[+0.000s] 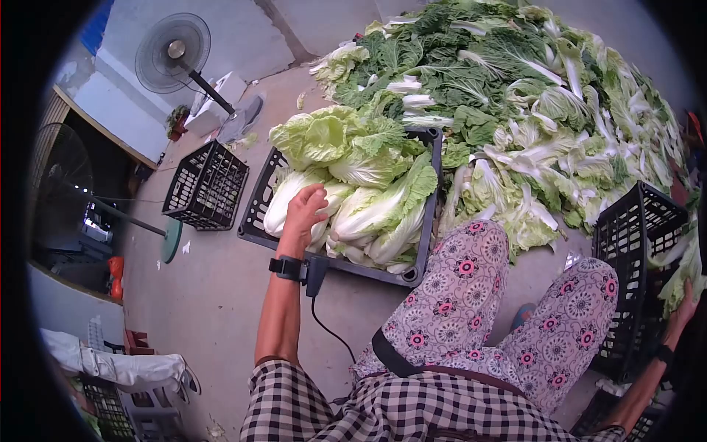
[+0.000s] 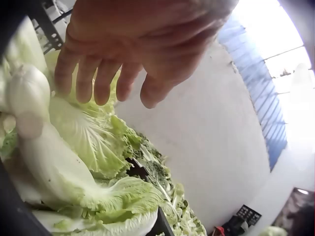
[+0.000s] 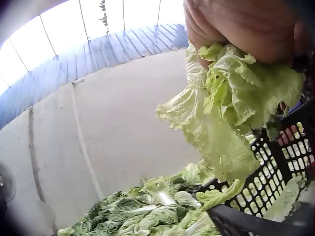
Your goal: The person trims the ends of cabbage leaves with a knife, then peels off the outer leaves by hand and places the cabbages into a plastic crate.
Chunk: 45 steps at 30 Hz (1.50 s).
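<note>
My left hand hovers above a black crate filled with napa cabbages. In the left wrist view its fingers hang loosely bent with nothing in them, over pale cabbage heads. At the far right of the head view, my right hand grips loose cabbage leaves beside a second black crate. The right wrist view shows these leaves dangling from under the hand over that crate's rim. Most of the right hand's fingers are hidden there.
A large heap of cabbage leaves covers the floor ahead, against the wall. A smaller black crate stands at left, near a standing fan and another fan's green base. A cable runs from the left wrist.
</note>
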Motion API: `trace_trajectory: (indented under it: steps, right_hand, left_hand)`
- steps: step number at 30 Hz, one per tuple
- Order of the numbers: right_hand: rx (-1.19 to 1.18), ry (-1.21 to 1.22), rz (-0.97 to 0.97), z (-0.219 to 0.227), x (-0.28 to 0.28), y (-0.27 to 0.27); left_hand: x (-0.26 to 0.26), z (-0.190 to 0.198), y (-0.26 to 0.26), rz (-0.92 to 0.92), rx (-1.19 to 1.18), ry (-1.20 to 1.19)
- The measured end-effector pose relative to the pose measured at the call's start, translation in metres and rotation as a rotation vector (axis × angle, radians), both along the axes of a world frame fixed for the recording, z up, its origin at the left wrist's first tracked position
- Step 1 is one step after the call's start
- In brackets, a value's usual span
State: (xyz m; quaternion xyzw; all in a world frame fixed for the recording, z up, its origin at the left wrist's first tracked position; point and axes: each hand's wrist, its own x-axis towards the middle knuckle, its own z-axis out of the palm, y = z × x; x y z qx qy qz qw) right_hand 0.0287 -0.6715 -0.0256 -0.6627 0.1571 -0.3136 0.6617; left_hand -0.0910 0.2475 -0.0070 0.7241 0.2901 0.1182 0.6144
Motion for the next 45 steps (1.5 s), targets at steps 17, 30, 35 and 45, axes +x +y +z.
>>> trace_trajectory:
  steps: [17, 30, 35, 45]
  right_hand:
    - [-0.252, 0.463, 0.141, 0.001, -0.006, 0.073]
    - [-0.330, 0.526, 0.305, 0.049, -0.004, 0.180]
    - [-0.392, 0.507, 0.308, 0.059, 0.001, 0.193]
    - [-0.365, 0.359, 0.488, 0.066, 0.011, 0.236]
  left_hand:
    - [0.074, -0.030, 0.124, 0.307, 0.865, -0.150]
    - [0.144, -0.022, 0.107, 0.038, 1.415, 0.010]
    - [0.120, -0.010, 0.117, 0.211, 1.103, -0.112]
    - [0.054, 0.121, 0.050, 0.186, 1.236, -0.759]
